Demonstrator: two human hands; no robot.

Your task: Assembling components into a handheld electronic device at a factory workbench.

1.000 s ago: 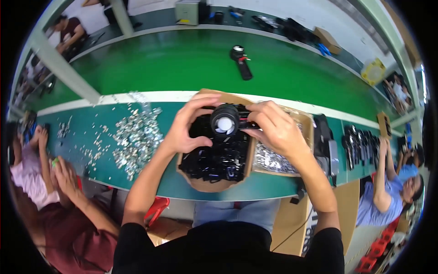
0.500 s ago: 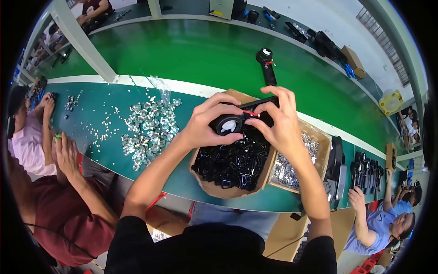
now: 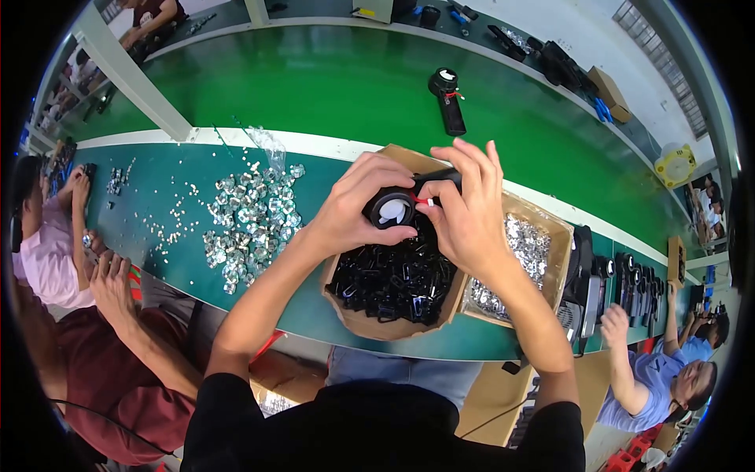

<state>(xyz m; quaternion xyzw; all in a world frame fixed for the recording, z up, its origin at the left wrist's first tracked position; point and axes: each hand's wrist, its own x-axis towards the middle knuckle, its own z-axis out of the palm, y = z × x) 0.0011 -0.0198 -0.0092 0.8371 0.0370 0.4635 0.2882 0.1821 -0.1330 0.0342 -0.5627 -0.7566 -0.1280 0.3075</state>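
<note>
Above a cardboard box of small glossy black parts, I hold up a black handheld device with a round head and white pieces inside it. My left hand is closed round the head, fingers over the top and thumb beneath. Short red wires with a pale end come out at the side of the head. My right hand pinches them between thumb and forefinger, its other fingers raised. The device's handle is partly hidden behind that hand.
A similar device lies on the green conveyor. Right of my box is a carton of silvery parts, then a row of black devices. Clear plastic pieces are heaped at left. Co-workers sit on both sides; a hand is raised at right.
My right thumb and forefinger have closed in on the red wires near the head. The device on the conveyor has shifted up and left. The co-worker's hand at right has lifted from the devices.
</note>
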